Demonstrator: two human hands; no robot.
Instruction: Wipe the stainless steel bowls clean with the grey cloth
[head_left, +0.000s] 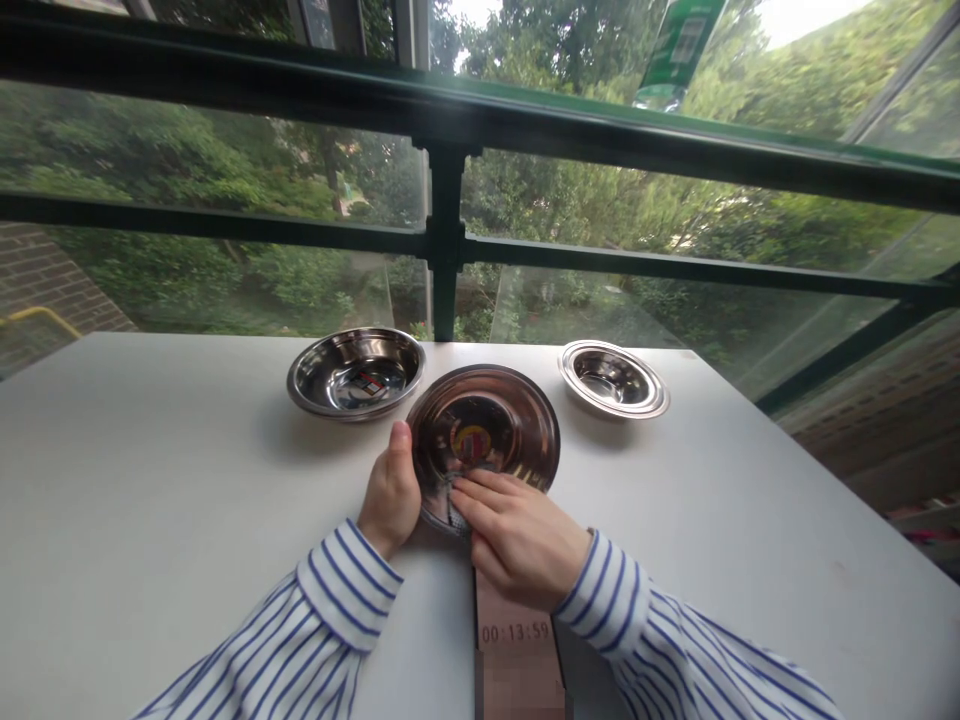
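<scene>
At the near middle of the white table [150, 500], a round steel plate [499, 415] is tipped up so its hollow side faces the person, with its near edge down by the tabletop. A small coloured sticker sits at the centre of the plate.

The left hand [390, 495] grips the plate's left rim, thumb up along the edge and the other fingers hidden behind it. The right hand [517, 540] lies over the plate's near inner edge, fingers close together and flat, pressing a pale cloth [452, 512] against the metal. Only a small part of the cloth peeks out beside the fingertips. Both wrists wear blue and white striped sleeves [337, 600].

Under the right wrist, a pink strip [516, 640] showing the digits 00:13:59 runs toward the near edge.

Far left of the plate and just beside it stands a deeper steel bowl [356, 372], upright. Far right, a little apart, stands a smaller steel dish [613, 378], also upright.

Beyond the table's far edge, a dark green railing [446, 240] frames glass panes, with trees [187, 170] behind them
</scene>
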